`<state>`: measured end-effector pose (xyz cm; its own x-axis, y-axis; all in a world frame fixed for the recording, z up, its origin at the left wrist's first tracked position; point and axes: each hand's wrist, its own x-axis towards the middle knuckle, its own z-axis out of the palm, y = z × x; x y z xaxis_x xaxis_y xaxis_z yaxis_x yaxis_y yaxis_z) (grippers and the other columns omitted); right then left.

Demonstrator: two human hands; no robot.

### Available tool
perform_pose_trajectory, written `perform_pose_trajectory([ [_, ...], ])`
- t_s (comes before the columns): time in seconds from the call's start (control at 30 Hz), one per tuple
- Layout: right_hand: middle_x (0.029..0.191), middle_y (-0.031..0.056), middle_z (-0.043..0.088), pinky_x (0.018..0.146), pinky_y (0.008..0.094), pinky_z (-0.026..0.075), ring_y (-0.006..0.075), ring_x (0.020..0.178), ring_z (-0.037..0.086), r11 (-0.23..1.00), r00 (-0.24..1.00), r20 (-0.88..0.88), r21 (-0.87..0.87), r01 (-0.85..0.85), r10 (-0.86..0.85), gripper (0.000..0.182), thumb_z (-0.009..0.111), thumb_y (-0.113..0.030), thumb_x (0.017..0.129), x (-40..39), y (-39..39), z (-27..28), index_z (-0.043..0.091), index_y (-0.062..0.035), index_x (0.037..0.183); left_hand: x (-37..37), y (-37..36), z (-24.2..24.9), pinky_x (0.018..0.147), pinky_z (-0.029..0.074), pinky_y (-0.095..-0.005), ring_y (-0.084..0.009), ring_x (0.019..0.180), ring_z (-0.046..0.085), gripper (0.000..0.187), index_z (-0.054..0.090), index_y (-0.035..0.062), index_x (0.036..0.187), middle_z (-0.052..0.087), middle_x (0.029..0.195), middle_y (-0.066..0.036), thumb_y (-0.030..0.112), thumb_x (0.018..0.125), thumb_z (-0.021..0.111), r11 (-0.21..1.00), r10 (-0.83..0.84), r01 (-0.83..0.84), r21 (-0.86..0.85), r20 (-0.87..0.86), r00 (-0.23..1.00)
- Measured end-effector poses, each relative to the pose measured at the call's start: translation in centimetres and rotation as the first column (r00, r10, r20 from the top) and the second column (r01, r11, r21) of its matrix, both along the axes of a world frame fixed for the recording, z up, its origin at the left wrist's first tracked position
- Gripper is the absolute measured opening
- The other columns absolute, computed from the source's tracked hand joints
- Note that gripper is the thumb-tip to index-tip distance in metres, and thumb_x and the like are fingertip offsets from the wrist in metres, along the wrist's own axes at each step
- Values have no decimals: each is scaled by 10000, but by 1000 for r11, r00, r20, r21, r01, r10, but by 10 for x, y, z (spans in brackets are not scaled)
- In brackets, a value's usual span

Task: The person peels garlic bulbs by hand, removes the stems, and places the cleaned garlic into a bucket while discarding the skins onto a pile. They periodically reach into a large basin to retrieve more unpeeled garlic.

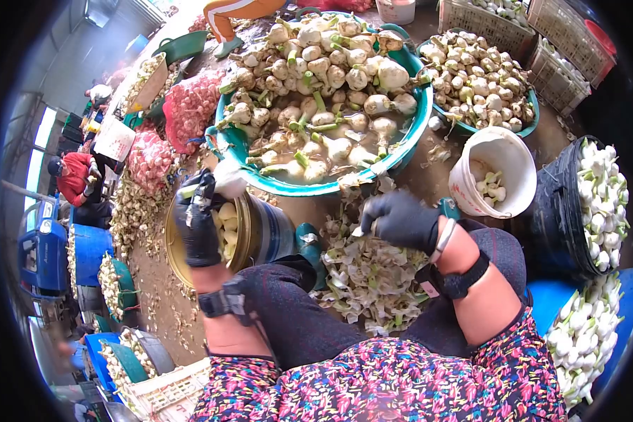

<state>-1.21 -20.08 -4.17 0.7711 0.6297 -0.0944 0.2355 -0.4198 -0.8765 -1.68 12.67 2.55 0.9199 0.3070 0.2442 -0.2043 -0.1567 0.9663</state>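
My left hand [198, 221], in a black glove, is closed around the stem of a white garlic bulb [230, 180]. It is above a round tin bucket [269, 224] with pale peeled bulbs inside. My right hand [406, 222], also gloved in black, is curled shut over a pile of peeled skins [373, 281] between my knees. Something small and pale shows at its fingertips, too little to name. Ahead stands a large green tub [288, 188] of water, heaped with unpeeled garlic bulbs [316, 63].
At right are a white bucket [464, 186] with a few bulbs, a black bucket [552, 218] full of white bulbs, and another heaped tub [534, 116]. Pink net sacks [193, 105] and a person in red [76, 179] are at left. Crates [563, 32] stand behind.
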Motion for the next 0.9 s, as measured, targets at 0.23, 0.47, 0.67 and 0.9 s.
perform_pose_trajectory([
  [0.23, 664, 117, 597, 627, 336, 451, 236, 607, 553, 991, 974, -194, 42, 130, -120, 157, 636, -203, 758, -6, 9, 16, 621, -47, 766, 31, -23, 11, 725, 465, -353, -299, 792, 605, 179, 661, 31, 869, 632, 812, -136, 162, 754, 625, 482, -292, 196, 854, -54, 955],
  [0.47, 864, 206, 620, 743, 438, 462, 372, 826, 592, 986, 973, 171, 98, 137, -153, 267, 607, -213, 742, -13, 3, -1, 599, -42, 947, 111, -143, -58, 826, 466, -396, -329, 940, 585, 351, 643, 92, 1031, 626, 969, -163, 97, 680, 618, 214, -625, 590, 779, -355, 695],
  [0.67, 859, 211, 609, 747, 448, 461, 379, 822, 586, 972, 968, 84, 32, 233, -235, 269, 614, -210, 740, -3, -8, 15, 582, -30, 936, 145, -175, -84, 822, 465, -398, -327, 940, 575, 361, 640, 135, 1021, 625, 970, -148, 64, 667, 623, -114, -528, 642, 758, -593, 607],
  [0.9, 905, 110, 626, 760, 308, 486, 170, 870, 618, 824, 850, -150, 207, 527, -505, 363, 678, -141, 747, 1, 2, 21, 571, -53, 1083, 92, -133, -39, 632, 487, -295, -168, 688, 591, 206, 599, 2, 933, 619, 771, -63, 161, 807, 634, 730, -620, 667, 151, -265, 738],
])
